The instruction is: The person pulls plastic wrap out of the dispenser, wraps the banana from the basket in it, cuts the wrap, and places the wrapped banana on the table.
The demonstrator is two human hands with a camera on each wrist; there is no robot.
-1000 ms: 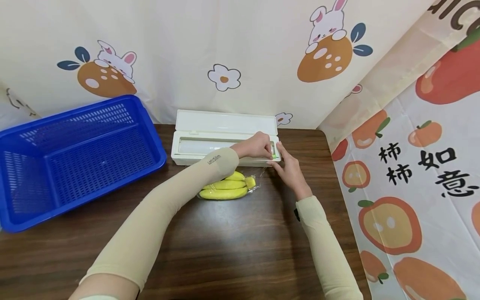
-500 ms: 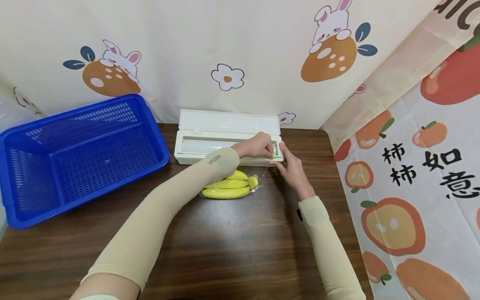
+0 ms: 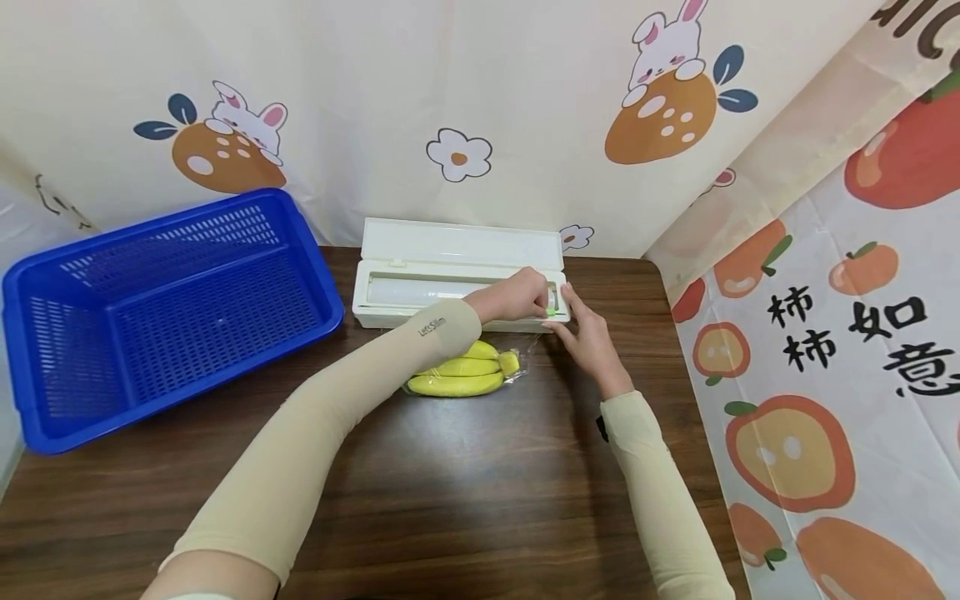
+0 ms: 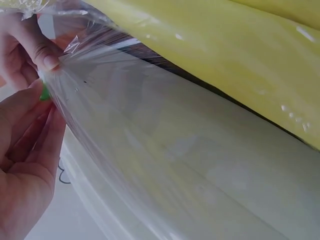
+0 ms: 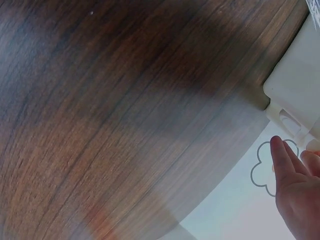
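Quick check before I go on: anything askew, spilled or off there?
One thing: at the white box's right end, where the left hand pinches the green slider, the clear film gathers into creases instead of lying flat. No spill or damage shows.

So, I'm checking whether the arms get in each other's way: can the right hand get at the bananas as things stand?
Probably yes: the bananas have their stem end towards the right hand, and the left sleeve covers mainly their other end, though clear film shows around them.
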